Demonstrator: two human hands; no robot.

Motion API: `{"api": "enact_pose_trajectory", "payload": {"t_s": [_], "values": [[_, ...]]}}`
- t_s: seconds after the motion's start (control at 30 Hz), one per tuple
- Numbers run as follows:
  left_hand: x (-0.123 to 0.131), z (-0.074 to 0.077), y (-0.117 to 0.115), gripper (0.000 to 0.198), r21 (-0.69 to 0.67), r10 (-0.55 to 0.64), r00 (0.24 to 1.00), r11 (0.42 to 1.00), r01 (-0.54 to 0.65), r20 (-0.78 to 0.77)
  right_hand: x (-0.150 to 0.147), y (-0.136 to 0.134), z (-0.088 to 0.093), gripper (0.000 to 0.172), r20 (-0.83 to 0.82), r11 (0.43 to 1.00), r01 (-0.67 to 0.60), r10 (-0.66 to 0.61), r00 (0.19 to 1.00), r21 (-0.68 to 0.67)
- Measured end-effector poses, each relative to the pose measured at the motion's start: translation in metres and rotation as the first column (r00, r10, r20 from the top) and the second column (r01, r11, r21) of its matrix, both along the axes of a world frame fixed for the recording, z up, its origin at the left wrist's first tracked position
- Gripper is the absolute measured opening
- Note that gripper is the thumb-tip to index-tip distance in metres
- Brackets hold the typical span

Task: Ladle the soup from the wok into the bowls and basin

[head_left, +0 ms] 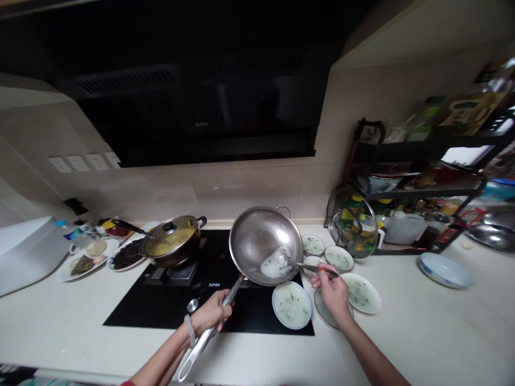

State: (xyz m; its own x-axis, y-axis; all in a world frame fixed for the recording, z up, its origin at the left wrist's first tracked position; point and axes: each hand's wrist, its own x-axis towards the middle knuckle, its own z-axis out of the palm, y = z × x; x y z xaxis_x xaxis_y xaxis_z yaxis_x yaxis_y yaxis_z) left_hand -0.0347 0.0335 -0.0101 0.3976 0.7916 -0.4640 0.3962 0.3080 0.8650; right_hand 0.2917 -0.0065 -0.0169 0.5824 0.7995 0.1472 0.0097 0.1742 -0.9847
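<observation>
My left hand (212,311) is wrapped round the long metal handle of a steel wok (257,236), which is tilted over the stove. A little pale, cloudy soup with green bits lies low in the wok. Between the fingers of my right hand (333,292) is the handle of a ladle (282,257), its bowl down in that soup. Just below the wok's rim stands a bowl of soup (292,305). Several more bowls of the same soup, among them a larger bowl (363,294), cluster around my right hand, which partly hides some of them.
On the black stove (148,305), a lidded pan (171,244) with yellow food stands at left. Beyond it are a plate of dark food (125,256) and another plate (66,273). At right are a glass lid (333,214), a condiment rack (422,190) and a shallow dish (444,271). A range hood (201,102) hangs above.
</observation>
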Motion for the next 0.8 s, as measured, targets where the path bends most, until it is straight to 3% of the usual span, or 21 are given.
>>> {"api": "enact_pose_trajectory", "payload": {"t_s": [0.13, 0.43, 0.67, 0.8], "values": [[-0.005, -0.009, 0.004, 0.02, 0.011, -0.002, 0.997, 1.0, 0.001, 0.071, -0.005, -0.004, 0.004, 0.034, -0.014, 0.998, 0.056, -0.056, 0.998, 0.008], [-0.012, -0.014, 0.013, 0.022, -0.05, -0.015, 0.993, 0.999, 0.021, 0.116, -0.029, -0.013, -0.003, 0.031, 0.189, 0.999, 0.033, -0.031, 0.981, -0.008], [-0.017, -0.008, 0.018, 0.02, 0.003, -0.072, 0.994, 0.997, 0.072, 0.082, -0.035, -0.004, -0.016, 0.038, 0.038, 0.995, 0.097, -0.097, 0.995, 0.008], [-0.019, -0.009, 0.019, 0.02, 0.005, -0.069, 0.994, 0.998, 0.069, 0.09, -0.033, -0.005, -0.017, 0.035, 0.049, 0.993, 0.117, -0.118, 0.992, 0.015]]}}
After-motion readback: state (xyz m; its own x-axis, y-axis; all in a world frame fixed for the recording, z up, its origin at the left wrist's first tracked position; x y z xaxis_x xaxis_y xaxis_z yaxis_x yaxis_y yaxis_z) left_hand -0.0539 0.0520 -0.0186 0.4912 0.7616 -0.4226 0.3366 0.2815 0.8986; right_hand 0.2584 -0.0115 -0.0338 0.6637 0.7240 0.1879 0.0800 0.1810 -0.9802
